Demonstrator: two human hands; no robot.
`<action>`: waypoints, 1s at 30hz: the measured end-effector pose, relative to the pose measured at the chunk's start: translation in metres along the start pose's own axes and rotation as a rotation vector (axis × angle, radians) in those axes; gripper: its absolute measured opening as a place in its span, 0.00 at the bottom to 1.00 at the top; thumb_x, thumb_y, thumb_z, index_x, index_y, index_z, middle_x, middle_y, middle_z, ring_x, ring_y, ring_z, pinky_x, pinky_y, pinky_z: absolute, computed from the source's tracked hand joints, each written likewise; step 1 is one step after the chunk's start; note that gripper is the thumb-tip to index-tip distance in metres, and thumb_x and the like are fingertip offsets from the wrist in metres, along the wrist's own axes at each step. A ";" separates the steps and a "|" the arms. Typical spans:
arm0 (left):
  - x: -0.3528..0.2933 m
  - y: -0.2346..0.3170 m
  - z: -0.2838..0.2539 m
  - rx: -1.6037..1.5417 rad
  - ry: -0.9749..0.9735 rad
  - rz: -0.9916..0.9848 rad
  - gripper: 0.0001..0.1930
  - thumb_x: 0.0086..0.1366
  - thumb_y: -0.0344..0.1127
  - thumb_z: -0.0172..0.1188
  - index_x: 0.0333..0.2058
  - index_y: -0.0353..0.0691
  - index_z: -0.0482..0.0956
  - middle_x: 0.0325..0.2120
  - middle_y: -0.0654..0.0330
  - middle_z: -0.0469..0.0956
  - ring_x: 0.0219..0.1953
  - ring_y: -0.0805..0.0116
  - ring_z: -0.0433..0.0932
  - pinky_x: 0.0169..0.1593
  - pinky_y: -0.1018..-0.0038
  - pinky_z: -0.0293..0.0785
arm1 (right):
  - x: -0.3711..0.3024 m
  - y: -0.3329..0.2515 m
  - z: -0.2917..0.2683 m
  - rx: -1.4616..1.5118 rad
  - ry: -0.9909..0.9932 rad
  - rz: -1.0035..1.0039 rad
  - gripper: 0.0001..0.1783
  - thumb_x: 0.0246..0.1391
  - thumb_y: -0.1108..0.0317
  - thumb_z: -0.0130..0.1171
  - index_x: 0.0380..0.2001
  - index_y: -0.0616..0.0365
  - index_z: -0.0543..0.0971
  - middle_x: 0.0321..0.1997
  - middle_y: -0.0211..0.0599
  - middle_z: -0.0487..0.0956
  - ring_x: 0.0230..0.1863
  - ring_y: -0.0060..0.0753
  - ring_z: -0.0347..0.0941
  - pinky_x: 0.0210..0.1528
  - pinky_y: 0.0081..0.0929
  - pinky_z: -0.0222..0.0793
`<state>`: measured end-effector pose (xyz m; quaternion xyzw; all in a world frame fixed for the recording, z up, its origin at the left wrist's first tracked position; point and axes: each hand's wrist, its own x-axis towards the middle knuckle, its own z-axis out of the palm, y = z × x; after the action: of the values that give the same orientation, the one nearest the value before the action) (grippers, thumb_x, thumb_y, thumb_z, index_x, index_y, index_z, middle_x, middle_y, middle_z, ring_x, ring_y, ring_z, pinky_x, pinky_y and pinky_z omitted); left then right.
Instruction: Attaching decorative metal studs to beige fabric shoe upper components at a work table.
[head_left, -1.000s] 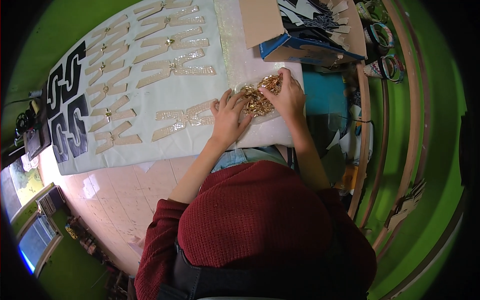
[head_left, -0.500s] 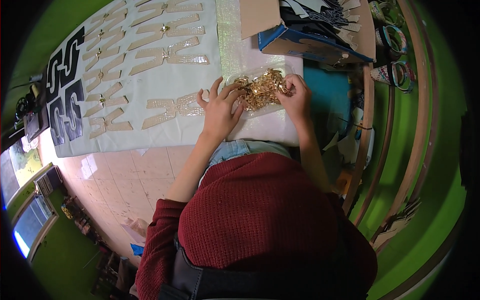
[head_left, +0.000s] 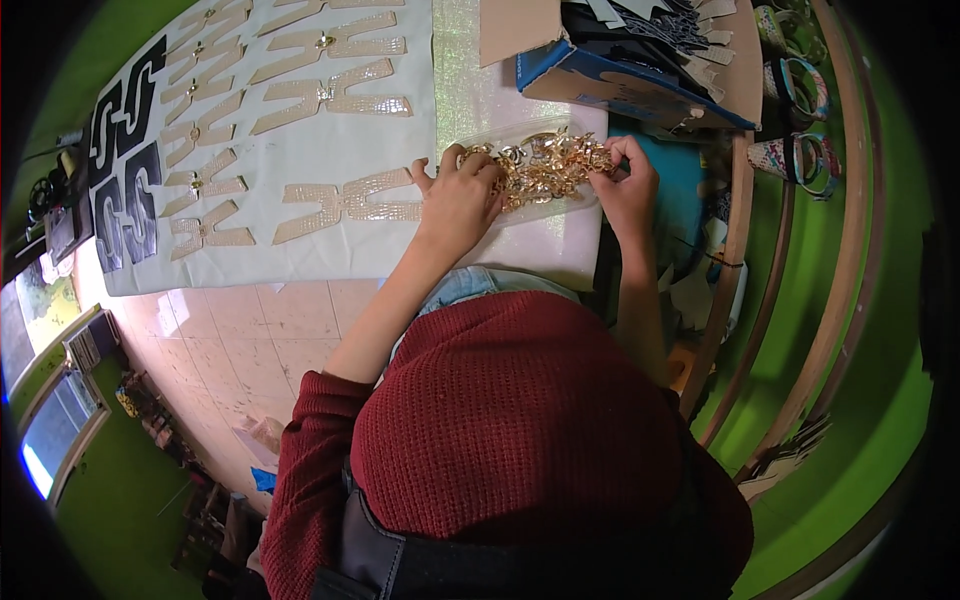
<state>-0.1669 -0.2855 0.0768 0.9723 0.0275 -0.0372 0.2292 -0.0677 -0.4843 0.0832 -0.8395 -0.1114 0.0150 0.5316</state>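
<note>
A tangle of shiny gold-coloured metal pieces (head_left: 545,165) stretches between my two hands over a clear plastic tray (head_left: 572,203) at the table's right end. My left hand (head_left: 458,205) curls its fingers down into the left end of the tangle; its fingertips are partly hidden. At the other end my right hand (head_left: 630,185) pinches some gold pieces between thumb and fingers. Beside my left hand lies a beige crocodile-textured strap piece (head_left: 380,195), flat on the pale cloth. The single gold pieces are too small to make out clearly.
Rows of beige strap pieces (head_left: 365,95), some with gold fittings, lie on the table's pale cover (head_left: 330,140). Black cut-out shapes (head_left: 130,215) are at the left edge. A cardboard box (head_left: 640,90) full of scraps stands far right, near wooden rails (head_left: 735,240).
My right hand has moved right, and the gold tangle now spreads wider toward it. My left fingers, spread before, have curled into the pieces. The view has shifted slightly.
</note>
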 end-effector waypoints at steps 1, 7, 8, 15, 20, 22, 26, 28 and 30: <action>-0.001 0.000 0.000 -0.006 -0.018 0.006 0.12 0.54 0.39 0.63 0.39 0.54 0.78 0.49 0.71 0.72 0.56 0.62 0.64 0.53 0.41 0.48 | 0.000 -0.002 0.001 0.001 -0.003 0.004 0.14 0.32 0.84 0.57 0.22 0.61 0.62 0.26 0.29 0.68 0.25 0.17 0.61 0.26 0.14 0.60; -0.004 -0.016 0.000 -0.067 -0.050 0.113 0.13 0.52 0.36 0.64 0.38 0.52 0.78 0.50 0.71 0.72 0.57 0.62 0.64 0.56 0.41 0.46 | 0.004 -0.004 0.006 0.013 0.019 -0.035 0.14 0.33 0.84 0.56 0.22 0.61 0.62 0.26 0.30 0.68 0.27 0.17 0.62 0.28 0.14 0.61; -0.003 -0.018 0.000 -0.066 -0.052 0.112 0.13 0.52 0.36 0.64 0.38 0.52 0.78 0.50 0.71 0.72 0.57 0.62 0.64 0.56 0.41 0.46 | 0.005 -0.006 0.007 0.080 0.029 -0.037 0.14 0.33 0.85 0.56 0.21 0.61 0.62 0.27 0.30 0.69 0.28 0.16 0.63 0.29 0.13 0.61; 0.012 0.001 -0.009 0.060 -0.125 0.043 0.10 0.53 0.40 0.62 0.36 0.52 0.80 0.43 0.69 0.75 0.50 0.63 0.68 0.55 0.41 0.46 | 0.014 -0.011 0.004 0.340 0.054 -0.029 0.15 0.36 0.87 0.55 0.22 0.60 0.62 0.34 0.31 0.70 0.35 0.15 0.63 0.34 0.11 0.61; 0.016 0.013 0.004 0.185 -0.064 0.014 0.09 0.53 0.41 0.63 0.33 0.50 0.81 0.38 0.67 0.75 0.46 0.64 0.68 0.53 0.45 0.48 | 0.012 -0.013 0.002 0.282 0.034 -0.030 0.15 0.36 0.87 0.55 0.22 0.60 0.62 0.36 0.32 0.70 0.36 0.14 0.62 0.34 0.11 0.62; 0.018 0.014 0.003 0.169 -0.087 -0.008 0.09 0.53 0.41 0.63 0.33 0.50 0.81 0.36 0.66 0.74 0.46 0.65 0.68 0.52 0.47 0.49 | 0.013 -0.015 0.000 0.279 0.031 -0.031 0.15 0.36 0.87 0.55 0.22 0.60 0.62 0.36 0.32 0.70 0.35 0.14 0.62 0.34 0.11 0.62; 0.021 0.010 0.018 0.226 -0.053 0.012 0.07 0.53 0.40 0.62 0.32 0.49 0.80 0.36 0.67 0.75 0.47 0.65 0.67 0.52 0.46 0.49 | 0.016 -0.015 -0.004 0.340 0.029 0.037 0.16 0.36 0.88 0.55 0.23 0.59 0.61 0.35 0.31 0.69 0.37 0.15 0.62 0.37 0.12 0.63; 0.021 0.010 0.022 0.183 -0.019 0.033 0.07 0.54 0.39 0.61 0.32 0.49 0.80 0.36 0.68 0.75 0.47 0.65 0.67 0.51 0.45 0.49 | 0.017 -0.015 -0.005 0.378 0.030 0.051 0.17 0.36 0.89 0.55 0.23 0.58 0.61 0.36 0.31 0.68 0.38 0.15 0.62 0.39 0.12 0.64; 0.021 0.008 0.023 0.143 -0.042 0.026 0.07 0.54 0.39 0.62 0.33 0.49 0.79 0.37 0.68 0.75 0.48 0.65 0.67 0.51 0.44 0.50 | 0.019 -0.017 -0.007 0.427 -0.018 0.057 0.17 0.36 0.89 0.55 0.24 0.58 0.61 0.36 0.31 0.67 0.41 0.16 0.62 0.42 0.12 0.63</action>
<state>-0.1471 -0.3023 0.0576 0.9855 0.0075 -0.0564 0.1600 -0.0510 -0.4796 0.1031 -0.7105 -0.0867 0.0606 0.6957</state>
